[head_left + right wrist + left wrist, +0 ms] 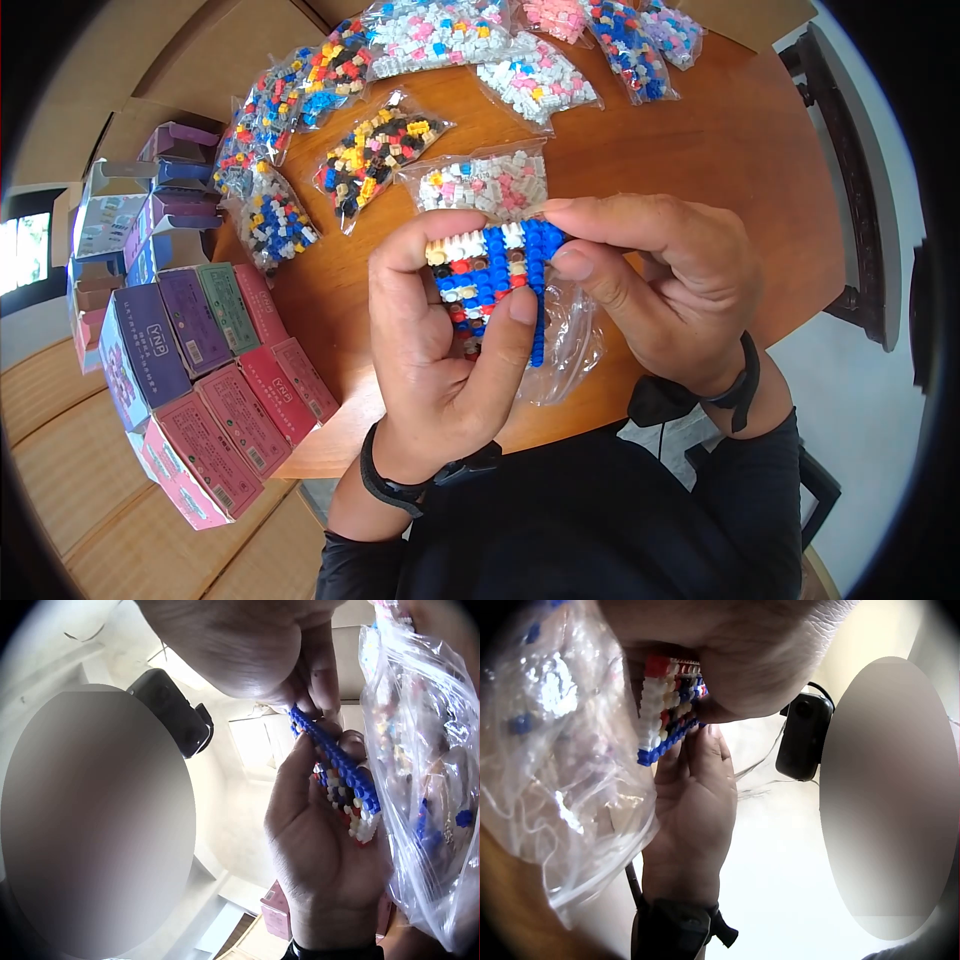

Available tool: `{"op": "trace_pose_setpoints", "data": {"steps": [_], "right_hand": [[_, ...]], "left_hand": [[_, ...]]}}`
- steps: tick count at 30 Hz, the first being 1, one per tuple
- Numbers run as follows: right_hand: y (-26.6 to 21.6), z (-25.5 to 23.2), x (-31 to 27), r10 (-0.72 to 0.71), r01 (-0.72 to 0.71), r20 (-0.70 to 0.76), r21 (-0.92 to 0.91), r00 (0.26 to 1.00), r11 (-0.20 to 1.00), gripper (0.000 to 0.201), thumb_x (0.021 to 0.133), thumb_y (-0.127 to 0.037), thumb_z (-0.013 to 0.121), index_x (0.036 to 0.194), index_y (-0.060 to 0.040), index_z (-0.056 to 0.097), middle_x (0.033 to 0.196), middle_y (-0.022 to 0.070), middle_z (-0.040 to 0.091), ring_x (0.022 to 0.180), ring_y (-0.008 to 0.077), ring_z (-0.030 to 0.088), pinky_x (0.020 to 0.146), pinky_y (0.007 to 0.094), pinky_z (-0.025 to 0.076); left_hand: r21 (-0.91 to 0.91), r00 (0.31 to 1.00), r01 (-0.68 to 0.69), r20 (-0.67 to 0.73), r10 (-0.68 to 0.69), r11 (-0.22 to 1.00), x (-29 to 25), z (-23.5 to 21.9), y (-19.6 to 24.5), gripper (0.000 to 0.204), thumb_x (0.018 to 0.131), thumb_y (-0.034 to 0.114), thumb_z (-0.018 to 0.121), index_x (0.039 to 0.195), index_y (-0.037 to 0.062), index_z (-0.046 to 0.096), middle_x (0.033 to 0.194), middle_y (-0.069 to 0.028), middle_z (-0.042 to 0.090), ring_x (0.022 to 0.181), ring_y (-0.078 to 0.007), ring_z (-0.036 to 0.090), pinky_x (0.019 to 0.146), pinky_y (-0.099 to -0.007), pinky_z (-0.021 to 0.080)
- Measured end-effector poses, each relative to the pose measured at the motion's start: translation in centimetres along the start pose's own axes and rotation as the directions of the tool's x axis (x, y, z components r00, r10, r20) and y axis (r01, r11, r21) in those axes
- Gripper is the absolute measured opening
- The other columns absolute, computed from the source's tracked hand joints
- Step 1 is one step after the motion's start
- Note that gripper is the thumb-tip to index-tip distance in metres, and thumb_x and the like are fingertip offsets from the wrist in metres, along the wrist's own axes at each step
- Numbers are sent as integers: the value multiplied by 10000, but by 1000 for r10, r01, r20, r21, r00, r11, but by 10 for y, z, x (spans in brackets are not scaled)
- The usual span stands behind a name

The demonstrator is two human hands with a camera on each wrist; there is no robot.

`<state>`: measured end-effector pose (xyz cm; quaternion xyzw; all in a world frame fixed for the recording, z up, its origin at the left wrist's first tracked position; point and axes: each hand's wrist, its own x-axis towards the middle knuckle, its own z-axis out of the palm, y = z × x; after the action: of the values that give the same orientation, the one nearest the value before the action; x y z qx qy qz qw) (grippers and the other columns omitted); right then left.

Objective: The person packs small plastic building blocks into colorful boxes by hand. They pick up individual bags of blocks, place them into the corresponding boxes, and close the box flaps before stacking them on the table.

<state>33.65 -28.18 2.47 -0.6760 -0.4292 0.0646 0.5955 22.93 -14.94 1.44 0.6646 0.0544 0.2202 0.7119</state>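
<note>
A block piece of small blue, white, red, black and cream bricks (495, 279) is held up over the table in the head view. The left hand (430, 340) grips it from the left and below, thumb across its face. At its upper right corner the right hand (670, 280) pinches the blue edge between thumb and index finger. The left wrist view shows the piece (667, 712) edge-on between both hands. In the right wrist view its blue edge (337, 757) faces the camera. An opened clear bag (570, 345) lies below and behind the piece.
Bags of mixed small bricks (380, 150) lie along the table's (700, 150) far side and left back. One with white and pink bricks (485, 180) is just beyond the hands. Small pink, purple and green boxes (215, 400) stand at the left edge.
</note>
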Motion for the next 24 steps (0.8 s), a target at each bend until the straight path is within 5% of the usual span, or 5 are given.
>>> {"op": "trace_pose_setpoints", "data": {"steps": [24], "right_hand": [[-3,-1,1,83,-83,4,145,997,986,162,862,21,622,1021,53,631,928,159,688,810,140,665,719,234,535]], "left_hand": [[-30,1000,22,-20,-23,999,-4,2,0,466,858,-44,594,1244,-22,335,1045,-94,523,881,-88,529,758,-205,441]]}}
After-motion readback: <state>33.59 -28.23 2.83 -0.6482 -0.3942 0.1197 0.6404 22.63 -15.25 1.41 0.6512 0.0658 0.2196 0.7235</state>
